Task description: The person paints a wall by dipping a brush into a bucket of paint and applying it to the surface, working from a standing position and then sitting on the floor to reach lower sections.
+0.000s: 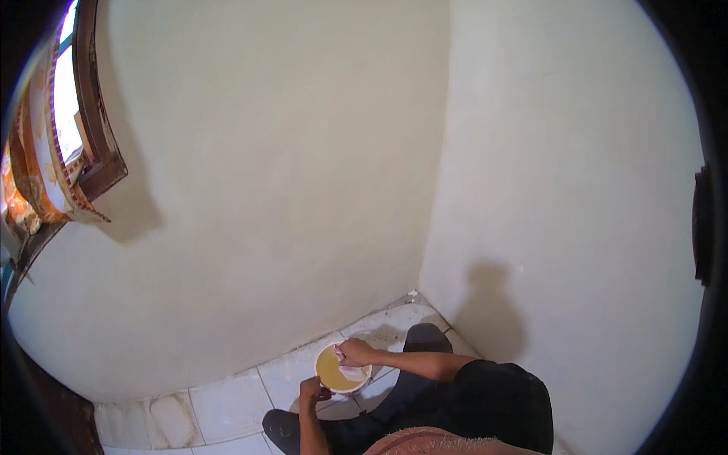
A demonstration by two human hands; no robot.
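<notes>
A white round tub (316, 365) stands on the tiled floor, with yellowish liquid (332, 373) inside. My left hand (312, 390) is at the tub's near left rim, its fingers curled around the edge. Over the far right part of the tub reaches my right hand (358, 352), its fingers closed on a pink and white piece that looks like a cloth or a soft packet (352, 373). That piece hangs down inside the tub, against the liquid. The frame is too small to tell its exact kind.
Two pale walls (288, 189) meet in a corner just beyond the tub. White floor tiles (227, 406) run along the wall, some stained. At upper left are a brown window frame (102, 178) and an orange patterned curtain (38, 159). My legs (409, 398) are bent beside the tub.
</notes>
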